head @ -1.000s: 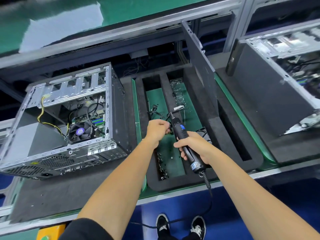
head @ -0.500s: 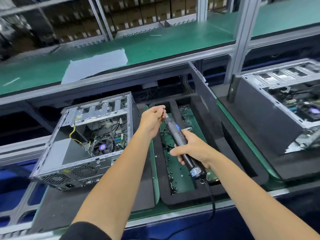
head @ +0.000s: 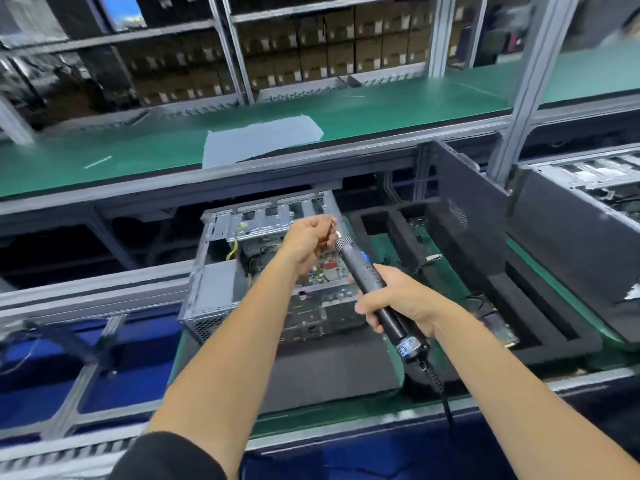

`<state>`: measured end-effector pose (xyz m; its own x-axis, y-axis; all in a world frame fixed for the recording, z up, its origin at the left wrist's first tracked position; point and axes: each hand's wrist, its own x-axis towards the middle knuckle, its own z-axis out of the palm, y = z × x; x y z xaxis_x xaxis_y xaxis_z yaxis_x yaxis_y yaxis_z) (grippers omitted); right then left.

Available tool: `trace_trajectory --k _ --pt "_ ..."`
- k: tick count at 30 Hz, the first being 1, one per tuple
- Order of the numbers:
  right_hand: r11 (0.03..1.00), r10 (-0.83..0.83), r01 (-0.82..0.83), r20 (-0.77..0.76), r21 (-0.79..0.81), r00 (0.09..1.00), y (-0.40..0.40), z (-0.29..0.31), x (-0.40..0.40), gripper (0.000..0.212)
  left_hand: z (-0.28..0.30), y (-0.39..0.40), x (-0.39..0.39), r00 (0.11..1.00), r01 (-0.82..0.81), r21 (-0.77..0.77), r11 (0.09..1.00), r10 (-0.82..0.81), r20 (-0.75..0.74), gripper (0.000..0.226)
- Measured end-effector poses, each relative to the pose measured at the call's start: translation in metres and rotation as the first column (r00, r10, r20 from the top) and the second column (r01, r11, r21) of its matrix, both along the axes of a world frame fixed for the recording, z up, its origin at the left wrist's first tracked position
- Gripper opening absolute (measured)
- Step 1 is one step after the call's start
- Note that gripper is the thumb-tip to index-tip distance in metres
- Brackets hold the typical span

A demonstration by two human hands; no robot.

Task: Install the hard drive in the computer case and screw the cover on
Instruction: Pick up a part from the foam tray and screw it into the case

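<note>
Both hands have risen from over the foam tray [head: 388, 233] to above the open case [head: 221, 271]. The right hand [head: 398, 299] has tipped the screwdriver [head: 367, 278] up more steeply; the left hand [head: 308, 237] is still pinched at its bit, now in front of the case's drive cage

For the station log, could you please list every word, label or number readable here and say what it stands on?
No text here can be read.
Blue label at the cord end of the electric screwdriver: print blurred.
Cardboard boxes on the back shelves: markings too small and blurred.
Motherboard in the open computer case: print too small.
</note>
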<state>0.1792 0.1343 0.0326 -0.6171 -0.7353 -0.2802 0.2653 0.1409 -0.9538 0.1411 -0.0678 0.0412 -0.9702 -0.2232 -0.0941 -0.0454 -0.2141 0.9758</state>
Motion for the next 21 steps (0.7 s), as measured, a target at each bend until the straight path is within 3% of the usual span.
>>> trace_trajectory --k 8,11,16,21 --pt "0.997 -0.076 0.076 0.119 0.007 0.99 -0.093 -0.004 0.085 0.038 -0.005 -0.084 0.073 0.994 0.029 0.027 0.999 -0.032 0.109 0.024" --pt "0.995 -0.094 0.091 0.104 0.034 0.99 -0.11 -0.006 0.103 0.044 -0.011 -0.104 0.086 0.986 0.047 0.012 0.999 -0.048 0.161 0.022" --pt "0.991 -0.1 0.094 0.063 0.095 0.993 -0.119 -0.016 0.122 0.035 -0.02 -0.126 0.102 0.946 0.208 -0.123 0.97 -0.167 0.278 0.02" --pt "0.985 -0.166 0.164 0.038 0.053 0.985 -0.124 -0.025 0.131 0.034 -0.028 -0.121 0.109 0.943 0.225 -0.138 0.964 -0.18 0.281 0.016"
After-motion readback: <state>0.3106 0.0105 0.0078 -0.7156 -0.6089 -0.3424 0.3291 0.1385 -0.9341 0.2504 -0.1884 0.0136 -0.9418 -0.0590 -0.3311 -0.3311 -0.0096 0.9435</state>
